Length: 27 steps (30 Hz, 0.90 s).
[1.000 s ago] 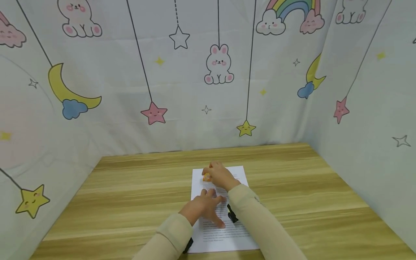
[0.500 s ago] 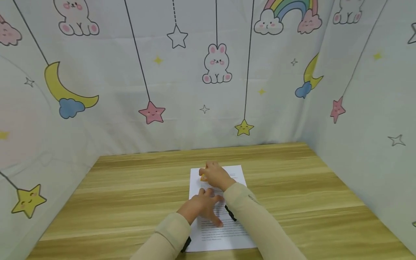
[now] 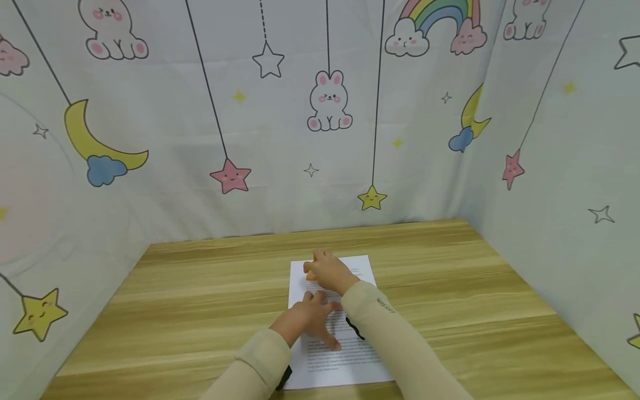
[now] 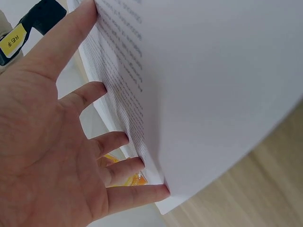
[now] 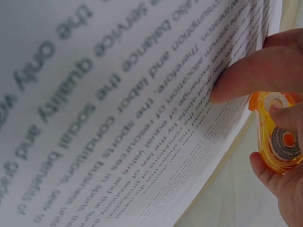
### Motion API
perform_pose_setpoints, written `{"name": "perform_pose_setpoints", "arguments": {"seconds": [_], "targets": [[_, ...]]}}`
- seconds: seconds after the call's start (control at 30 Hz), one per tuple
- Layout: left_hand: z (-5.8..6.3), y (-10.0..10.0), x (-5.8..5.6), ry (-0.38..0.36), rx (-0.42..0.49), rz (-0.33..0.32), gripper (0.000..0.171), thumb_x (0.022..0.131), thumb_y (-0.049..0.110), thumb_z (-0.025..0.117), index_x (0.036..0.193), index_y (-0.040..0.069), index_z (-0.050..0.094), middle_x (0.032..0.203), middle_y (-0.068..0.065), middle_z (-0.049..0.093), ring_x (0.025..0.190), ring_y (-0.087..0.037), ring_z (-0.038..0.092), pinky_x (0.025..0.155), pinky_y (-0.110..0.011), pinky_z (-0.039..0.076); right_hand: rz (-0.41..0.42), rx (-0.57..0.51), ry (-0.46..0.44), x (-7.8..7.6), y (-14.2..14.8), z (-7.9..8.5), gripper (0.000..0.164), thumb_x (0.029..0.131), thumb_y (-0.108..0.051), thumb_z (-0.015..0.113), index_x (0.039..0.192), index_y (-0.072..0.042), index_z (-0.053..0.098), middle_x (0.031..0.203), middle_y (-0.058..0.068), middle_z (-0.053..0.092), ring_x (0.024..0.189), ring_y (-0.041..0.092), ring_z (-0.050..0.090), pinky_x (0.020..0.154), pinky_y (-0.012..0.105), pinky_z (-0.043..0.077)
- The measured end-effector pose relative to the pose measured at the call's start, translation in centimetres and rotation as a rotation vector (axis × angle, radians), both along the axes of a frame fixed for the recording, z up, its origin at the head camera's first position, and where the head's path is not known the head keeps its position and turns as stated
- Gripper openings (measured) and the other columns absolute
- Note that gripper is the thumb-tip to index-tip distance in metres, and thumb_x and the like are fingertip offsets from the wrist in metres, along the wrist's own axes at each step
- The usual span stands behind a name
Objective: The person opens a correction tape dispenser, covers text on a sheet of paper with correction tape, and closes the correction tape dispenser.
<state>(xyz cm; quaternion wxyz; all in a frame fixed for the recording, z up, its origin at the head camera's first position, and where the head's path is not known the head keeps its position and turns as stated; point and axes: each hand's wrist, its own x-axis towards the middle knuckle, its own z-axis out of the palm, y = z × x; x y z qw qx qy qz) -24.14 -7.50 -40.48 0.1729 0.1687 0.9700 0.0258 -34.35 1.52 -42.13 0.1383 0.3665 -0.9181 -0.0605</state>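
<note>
A printed sheet of paper [image 3: 345, 364] lies on the table. My right hand [image 3: 332, 272] grips an orange see-through correction tape [image 5: 279, 142] near the top left of the page, its tip end right at the paper. Part of the dispenser is hidden behind the fingers in the head view. Lower down, my left hand [image 3: 315, 319] is spread, with thumb and fingertips [image 4: 163, 190] resting on the printed lines. In the left wrist view, a bit of the orange dispenser shows behind the left fingers.
The wood-grain table [image 3: 210, 300] extends around the sheet on all sides. A white curtain [image 3: 280, 205] with cartoon bunnies, stars and moons rises behind and at both sides. Black straps [image 3: 285, 378] circle the wrists below the beige sleeves [image 3: 400, 344].
The right hand has moved slightly left with the correction tape, though the whole view has also shifted a little. The left hand keeps its place on the page.
</note>
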Motion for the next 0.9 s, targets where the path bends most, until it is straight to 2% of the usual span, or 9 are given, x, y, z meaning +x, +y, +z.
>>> {"name": "perform_pose_setpoints", "arguments": {"seconds": [0.37,0.63,0.9], "targets": [[0.28,0.16,0.14,-0.005,-0.003,0.001,0.084,0.061,0.062,0.074,0.134,0.035,0.042,0.14,-0.005,0.033,0.125,-0.029,0.034,0.088,-0.048,0.045,0.002,0.026,0.009,0.07,0.23,0.13,0.022,0.09,-0.021,0.06,0.11,-0.029,0.062,0.107,0.006,0.053,0.098,0.023,0.055,0.08,0.03,0.052],[0.22,0.04,0.11,-0.002,-0.006,0.009,0.085,0.061,0.062,0.075,0.135,0.034,0.042,0.138,-0.005,0.034,0.126,-0.03,0.033,0.088,-0.047,0.045,-0.015,-0.003,-0.077,-0.13,0.37,0.21,0.02,0.091,-0.023,0.057,0.11,-0.029,0.062,0.109,0.006,0.052,0.095,0.024,0.052,0.077,0.034,0.052],[0.13,0.06,0.05,-0.01,-0.005,0.012,0.085,0.06,0.062,0.075,0.134,0.034,0.043,0.138,-0.005,0.034,0.127,-0.031,0.033,0.088,-0.048,0.046,-0.018,-0.001,-0.109,-0.18,0.78,0.34,0.02,0.092,-0.024,0.057,0.111,-0.028,0.06,0.109,0.005,0.051,0.097,0.023,0.052,0.08,0.035,0.051]]}}
